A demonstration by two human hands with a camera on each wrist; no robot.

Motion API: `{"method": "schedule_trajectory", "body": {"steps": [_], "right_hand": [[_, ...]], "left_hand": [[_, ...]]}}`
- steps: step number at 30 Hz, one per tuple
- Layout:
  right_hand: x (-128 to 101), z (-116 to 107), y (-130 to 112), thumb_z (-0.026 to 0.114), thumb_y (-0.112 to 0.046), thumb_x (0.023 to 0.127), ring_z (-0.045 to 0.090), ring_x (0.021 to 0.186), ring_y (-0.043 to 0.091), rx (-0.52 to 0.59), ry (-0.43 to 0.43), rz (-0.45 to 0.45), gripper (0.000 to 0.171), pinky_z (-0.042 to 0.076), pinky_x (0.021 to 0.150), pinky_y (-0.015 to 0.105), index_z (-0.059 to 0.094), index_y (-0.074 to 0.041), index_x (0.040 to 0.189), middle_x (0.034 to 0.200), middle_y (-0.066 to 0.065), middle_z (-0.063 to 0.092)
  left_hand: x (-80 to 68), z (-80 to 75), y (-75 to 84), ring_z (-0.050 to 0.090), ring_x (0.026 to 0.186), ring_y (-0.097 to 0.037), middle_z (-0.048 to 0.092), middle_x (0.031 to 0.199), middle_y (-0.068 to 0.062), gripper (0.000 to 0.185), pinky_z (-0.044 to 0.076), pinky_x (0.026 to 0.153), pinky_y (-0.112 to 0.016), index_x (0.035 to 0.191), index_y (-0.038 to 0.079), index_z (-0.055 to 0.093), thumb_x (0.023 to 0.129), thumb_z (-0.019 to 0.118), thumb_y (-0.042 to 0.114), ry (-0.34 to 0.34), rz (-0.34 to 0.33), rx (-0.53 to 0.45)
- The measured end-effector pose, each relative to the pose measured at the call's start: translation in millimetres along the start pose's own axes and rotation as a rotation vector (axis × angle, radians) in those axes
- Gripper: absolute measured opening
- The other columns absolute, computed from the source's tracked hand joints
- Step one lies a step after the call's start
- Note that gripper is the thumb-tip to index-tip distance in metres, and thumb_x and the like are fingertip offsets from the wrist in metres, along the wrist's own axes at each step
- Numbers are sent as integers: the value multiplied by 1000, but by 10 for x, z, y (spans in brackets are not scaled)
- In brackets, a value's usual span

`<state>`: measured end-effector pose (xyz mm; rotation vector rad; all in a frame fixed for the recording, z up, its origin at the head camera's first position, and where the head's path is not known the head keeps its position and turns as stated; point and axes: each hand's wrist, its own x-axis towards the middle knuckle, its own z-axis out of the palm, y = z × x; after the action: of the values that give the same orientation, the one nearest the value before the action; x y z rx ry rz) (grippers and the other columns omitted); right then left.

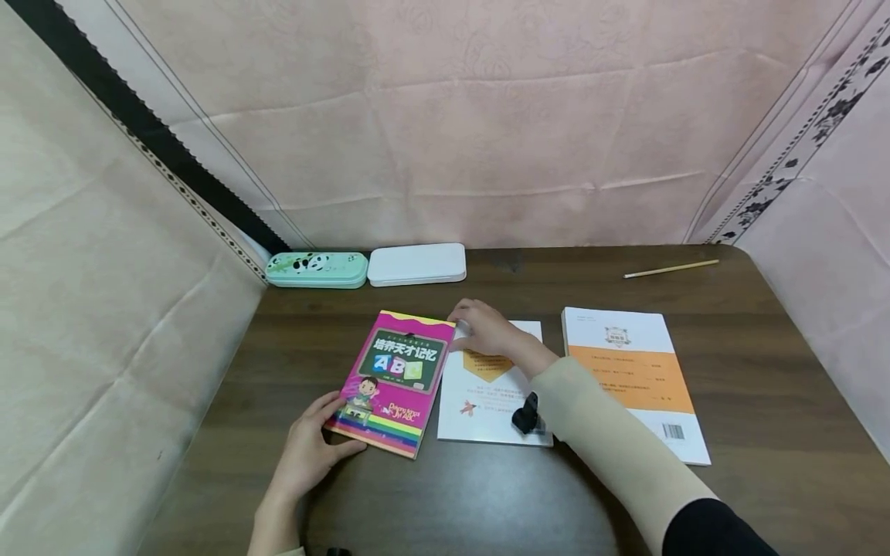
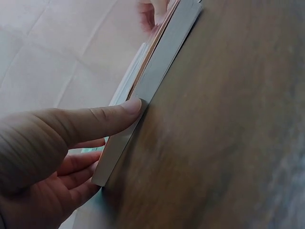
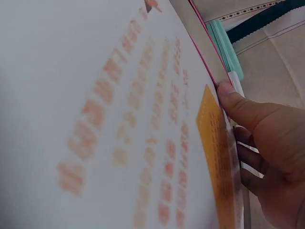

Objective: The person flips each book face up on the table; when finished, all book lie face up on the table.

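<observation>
The left hand [image 1: 309, 452] grips the near left corner of the pink book [image 1: 392, 378], thumb pressed against the page edge and the other fingers curled underneath, as the left wrist view shows [image 2: 71, 129]. The right hand [image 1: 487, 328] pinches the far right corner of the same book, thumb on the edge and fingers tucked behind it [image 3: 267, 143]. The pink book sits near the middle of the table [image 1: 487, 494], slightly left of centre, cover up, and its right edge meets the white booklet [image 1: 487, 394].

The white booklet lies just right of the pink book, partly under the right forearm, with a small black object [image 1: 526, 415] on its near right part. Farther right, just beside it, lies an orange-and-white book [image 1: 636, 374] with a barcode at its near right corner. A pencil [image 1: 670, 269] lies apart near the far right corner of the table. Along the far edge, towards the left corner, a green panda pencil case [image 1: 316, 269] and a white case [image 1: 416, 264] rest end to end. Pink cloth hangs around the table on three sides.
</observation>
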<state>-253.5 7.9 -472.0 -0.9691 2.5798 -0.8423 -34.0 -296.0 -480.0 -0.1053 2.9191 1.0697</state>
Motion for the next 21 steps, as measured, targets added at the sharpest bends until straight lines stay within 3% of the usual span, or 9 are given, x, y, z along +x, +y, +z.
{"method": "schedule_trajectory", "body": {"steps": [14,21], "right_hand": [[234,72,-23,79,-28,90,56,113,21,95,3,29,48,45,106,39,64,-8,132,123,6,63],[317,116,-28,77,-23,93,55,118,22,130,7,43,58,45,106,37,54,-3,143,130,10,59]], "left_hand": [[33,5,49,43,137,-46,44,149,-27,85,38,111,-59,139,-9,54,75,92,31,44,-33,38],[66,6,70,44,136,-46,44,149,-28,86,39,110,-59,140,-10,53,75,92,32,53,-56,56]]}}
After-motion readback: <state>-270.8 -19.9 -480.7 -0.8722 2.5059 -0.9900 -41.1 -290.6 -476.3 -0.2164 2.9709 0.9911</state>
